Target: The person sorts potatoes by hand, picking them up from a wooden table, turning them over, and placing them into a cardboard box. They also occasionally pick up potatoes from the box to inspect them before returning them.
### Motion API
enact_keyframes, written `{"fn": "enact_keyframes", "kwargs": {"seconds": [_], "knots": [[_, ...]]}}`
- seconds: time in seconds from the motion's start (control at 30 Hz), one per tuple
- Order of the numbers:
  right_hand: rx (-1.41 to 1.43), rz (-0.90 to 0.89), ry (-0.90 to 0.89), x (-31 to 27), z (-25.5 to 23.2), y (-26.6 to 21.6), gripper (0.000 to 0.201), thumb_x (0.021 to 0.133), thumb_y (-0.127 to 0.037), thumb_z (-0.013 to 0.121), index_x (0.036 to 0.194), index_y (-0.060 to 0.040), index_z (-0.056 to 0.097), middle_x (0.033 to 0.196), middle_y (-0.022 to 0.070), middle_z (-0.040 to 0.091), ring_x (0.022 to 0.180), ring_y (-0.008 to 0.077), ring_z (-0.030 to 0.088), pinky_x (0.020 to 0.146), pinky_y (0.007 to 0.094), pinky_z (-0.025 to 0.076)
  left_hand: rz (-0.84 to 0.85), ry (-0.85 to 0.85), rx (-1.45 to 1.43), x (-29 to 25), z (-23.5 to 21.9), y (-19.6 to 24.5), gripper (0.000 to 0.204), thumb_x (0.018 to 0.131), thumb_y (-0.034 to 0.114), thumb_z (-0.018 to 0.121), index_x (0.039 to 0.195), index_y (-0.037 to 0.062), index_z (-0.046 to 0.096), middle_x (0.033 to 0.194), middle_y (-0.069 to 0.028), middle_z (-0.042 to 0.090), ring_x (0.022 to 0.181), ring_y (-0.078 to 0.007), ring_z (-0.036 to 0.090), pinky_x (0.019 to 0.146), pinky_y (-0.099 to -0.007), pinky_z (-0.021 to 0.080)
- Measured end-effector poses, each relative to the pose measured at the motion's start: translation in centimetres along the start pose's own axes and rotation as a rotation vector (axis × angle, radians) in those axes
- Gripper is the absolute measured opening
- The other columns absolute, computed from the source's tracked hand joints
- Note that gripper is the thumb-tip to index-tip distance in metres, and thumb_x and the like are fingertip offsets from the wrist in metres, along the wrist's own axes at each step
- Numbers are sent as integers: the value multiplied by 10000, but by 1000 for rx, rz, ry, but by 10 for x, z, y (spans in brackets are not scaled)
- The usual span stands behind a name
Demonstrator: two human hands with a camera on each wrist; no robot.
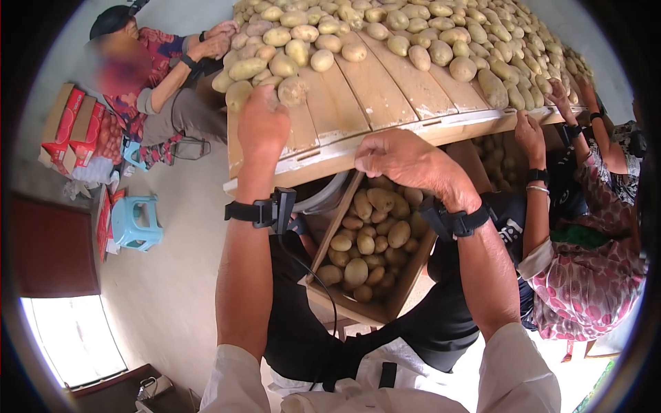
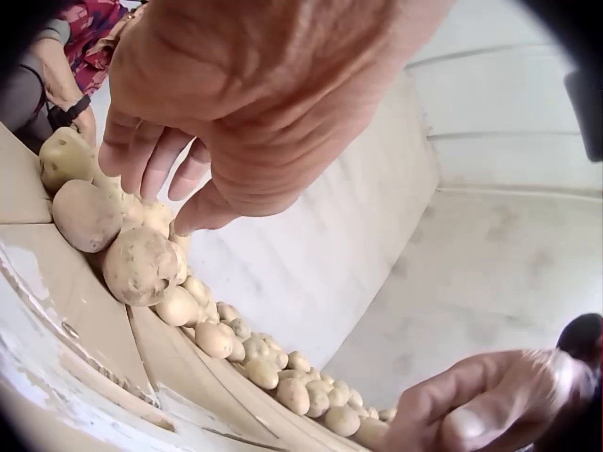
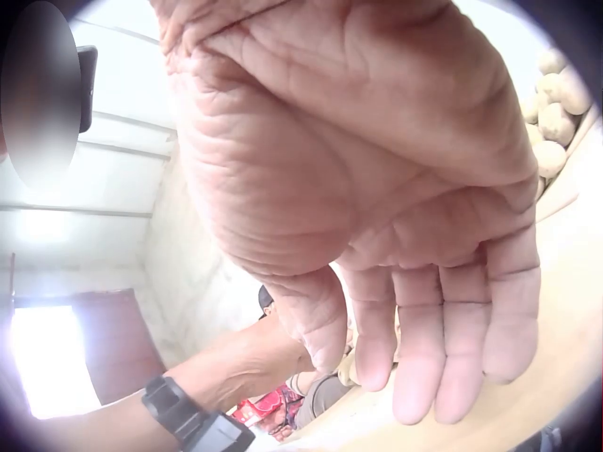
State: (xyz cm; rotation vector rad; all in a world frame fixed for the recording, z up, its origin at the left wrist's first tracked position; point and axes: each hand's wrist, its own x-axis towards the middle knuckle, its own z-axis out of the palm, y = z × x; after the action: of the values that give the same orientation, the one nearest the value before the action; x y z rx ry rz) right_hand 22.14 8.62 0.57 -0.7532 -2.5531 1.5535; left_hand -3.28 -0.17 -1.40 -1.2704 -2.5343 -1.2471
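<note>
My left hand (image 1: 264,127) is over the near left edge of the slatted wooden table (image 1: 375,93), beside a few potatoes. In the left wrist view its fingers hang loosely just above a round, spotted potato (image 2: 141,266), with nothing held in them. My right hand (image 1: 406,160) is at the table's front edge, to the right of the left one. The right wrist view shows its palm and loosely extended fingers (image 3: 419,348), holding nothing. A large heap of potatoes (image 1: 441,51) covers the back of the table.
Below the table edge, between my knees, stands a box (image 1: 351,310) of potatoes (image 1: 372,241). A person (image 1: 148,76) sits at the far left, and others work along the right side (image 1: 585,275). A blue stool (image 1: 136,221) and red cartons (image 1: 72,127) are on the left floor.
</note>
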Motion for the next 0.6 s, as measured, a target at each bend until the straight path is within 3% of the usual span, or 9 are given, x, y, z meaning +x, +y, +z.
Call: {"fn": "enact_keyframes", "kwargs": {"seconds": [0.07,0.2,0.23,0.37,0.5,0.57,0.6], "knots": [[17,-39,-2,0,1,1,265,925,-247,679,990,7,721,843,49,702,809,153,628,764,321,512,141,47,300,8,14,4,448,879,195,691,1304,68,628,1189,-155,700,1213,-358,609,1028,-443,467],[7,-2,-28,-4,-1,-7,314,931,-291,654,1030,-2,723,904,93,720,876,205,650,836,338,515,200,-4,503,22,36,6,528,862,218,719,1356,86,590,1215,-140,680,1273,-328,568,1087,-454,408],[1,-14,-28,-6,-1,-8,334,939,-307,635,1050,-4,722,944,124,728,922,248,665,874,354,512,188,-34,560,24,38,7,524,849,216,727,1341,87,604,1200,-141,693,1250,-324,587,1102,-457,392],[-8,-31,-20,-8,-2,-7,326,938,-293,630,1055,-2,720,968,145,733,945,271,675,882,370,513,164,-98,635,25,43,21,492,822,201,743,1293,91,656,1126,-153,732,1183,-300,636,1140,-440,347],[-30,-98,-2,-7,-9,-3,331,937,-287,621,1060,5,714,983,169,731,963,298,683,884,384,517,261,-81,549,23,39,32,496,807,208,756,1275,65,680,1118,-170,745,1133,-310,673,1104,-429,411],[-14,-86,2,-9,-15,-4,341,935,-296,622,1054,10,713,982,179,728,970,304,686,883,389,518,58,-288,396,14,25,57,556,795,222,756,1315,46,666,1168,-198,730,1117,-322,691,1004,-413,498],[-70,-13,41,-10,-19,-5,349,922,-286,639,1098,9,700,1009,185,727,989,317,689,892,399,521,64,-292,397,13,26,52,556,795,222,756,1315,46,666,1168,-198,730,1117,-322,691,1004,-413,498]]}}
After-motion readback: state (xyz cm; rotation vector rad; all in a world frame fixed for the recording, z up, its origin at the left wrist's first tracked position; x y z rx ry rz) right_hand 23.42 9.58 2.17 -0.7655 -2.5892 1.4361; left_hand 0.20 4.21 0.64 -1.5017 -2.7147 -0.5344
